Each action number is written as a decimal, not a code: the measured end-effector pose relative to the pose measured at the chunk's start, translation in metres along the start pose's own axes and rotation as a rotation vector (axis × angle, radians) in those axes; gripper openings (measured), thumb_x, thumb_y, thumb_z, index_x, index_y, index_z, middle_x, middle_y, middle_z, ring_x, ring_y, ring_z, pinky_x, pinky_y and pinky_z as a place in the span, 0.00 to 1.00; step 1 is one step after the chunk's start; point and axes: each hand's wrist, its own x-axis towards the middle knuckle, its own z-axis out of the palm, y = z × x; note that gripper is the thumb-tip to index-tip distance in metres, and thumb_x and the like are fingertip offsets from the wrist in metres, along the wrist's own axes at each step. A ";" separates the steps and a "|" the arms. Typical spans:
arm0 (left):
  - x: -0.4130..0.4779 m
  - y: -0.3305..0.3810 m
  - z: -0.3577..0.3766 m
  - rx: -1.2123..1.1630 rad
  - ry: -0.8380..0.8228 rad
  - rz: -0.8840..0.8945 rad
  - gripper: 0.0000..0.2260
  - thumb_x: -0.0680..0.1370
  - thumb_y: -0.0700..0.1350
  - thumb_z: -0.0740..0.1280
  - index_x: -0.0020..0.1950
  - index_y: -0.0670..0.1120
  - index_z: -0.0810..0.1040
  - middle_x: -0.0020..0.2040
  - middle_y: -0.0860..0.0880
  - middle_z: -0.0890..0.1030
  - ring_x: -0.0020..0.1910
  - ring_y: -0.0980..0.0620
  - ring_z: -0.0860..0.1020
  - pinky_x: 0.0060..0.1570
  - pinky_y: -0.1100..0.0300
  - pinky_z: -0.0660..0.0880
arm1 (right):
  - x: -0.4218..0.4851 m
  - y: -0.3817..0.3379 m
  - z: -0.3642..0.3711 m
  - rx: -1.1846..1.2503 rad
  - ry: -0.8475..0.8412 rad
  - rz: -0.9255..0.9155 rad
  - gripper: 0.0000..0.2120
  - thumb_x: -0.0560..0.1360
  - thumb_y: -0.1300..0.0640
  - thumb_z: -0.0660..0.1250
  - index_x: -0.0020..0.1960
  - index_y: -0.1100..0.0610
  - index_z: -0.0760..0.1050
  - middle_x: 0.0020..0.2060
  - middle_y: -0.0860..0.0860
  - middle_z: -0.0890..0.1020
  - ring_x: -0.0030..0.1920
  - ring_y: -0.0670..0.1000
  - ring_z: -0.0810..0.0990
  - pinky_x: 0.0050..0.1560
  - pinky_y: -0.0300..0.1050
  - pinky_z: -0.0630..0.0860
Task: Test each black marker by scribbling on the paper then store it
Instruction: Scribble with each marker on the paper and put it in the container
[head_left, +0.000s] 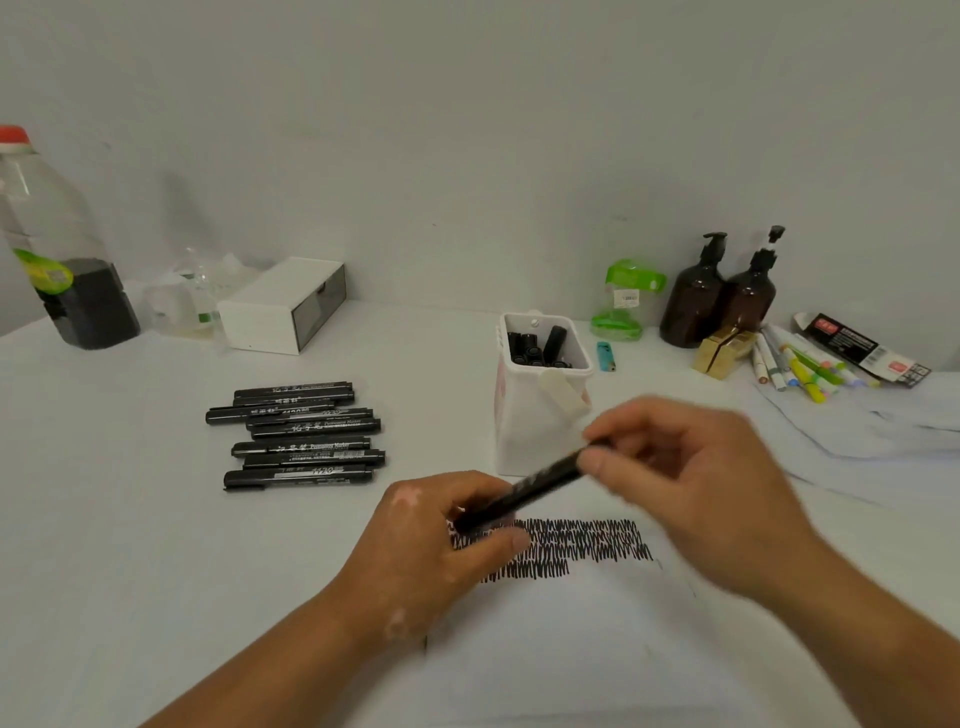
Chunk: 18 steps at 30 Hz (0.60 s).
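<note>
A black marker (540, 486) slants at frame centre above the scribbled paper (582, 623), pinched at its ends by the left hand (441, 551) and right hand (680, 483). The white holder (540, 415) stands just behind; spare markers (301, 436) lie centre-left across bare table (130, 519).

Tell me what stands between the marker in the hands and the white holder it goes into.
Nothing visible does. The marker, held by the left hand and right hand, sits just in front of the white holder, whose open top already holds other markers but shows room.
</note>
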 end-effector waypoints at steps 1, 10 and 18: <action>0.001 -0.003 -0.001 0.010 0.032 -0.027 0.06 0.72 0.53 0.76 0.48 0.58 0.83 0.42 0.62 0.83 0.45 0.58 0.80 0.47 0.67 0.74 | 0.010 -0.007 -0.011 -0.011 0.043 -0.026 0.08 0.69 0.54 0.80 0.44 0.44 0.84 0.32 0.50 0.84 0.30 0.47 0.79 0.36 0.49 0.77; 0.006 -0.013 -0.005 0.045 0.158 -0.105 0.08 0.73 0.47 0.75 0.49 0.58 0.82 0.43 0.67 0.82 0.45 0.62 0.80 0.47 0.72 0.73 | 0.100 -0.063 -0.071 -0.334 0.259 -0.162 0.05 0.69 0.48 0.72 0.45 0.45 0.83 0.33 0.43 0.85 0.34 0.49 0.84 0.36 0.48 0.82; 0.007 -0.013 -0.007 0.031 0.177 -0.130 0.06 0.74 0.45 0.75 0.48 0.55 0.84 0.39 0.63 0.83 0.45 0.63 0.80 0.46 0.73 0.73 | 0.145 -0.053 -0.046 -0.742 0.055 -0.135 0.03 0.71 0.49 0.70 0.44 0.46 0.78 0.35 0.41 0.81 0.38 0.41 0.78 0.34 0.35 0.67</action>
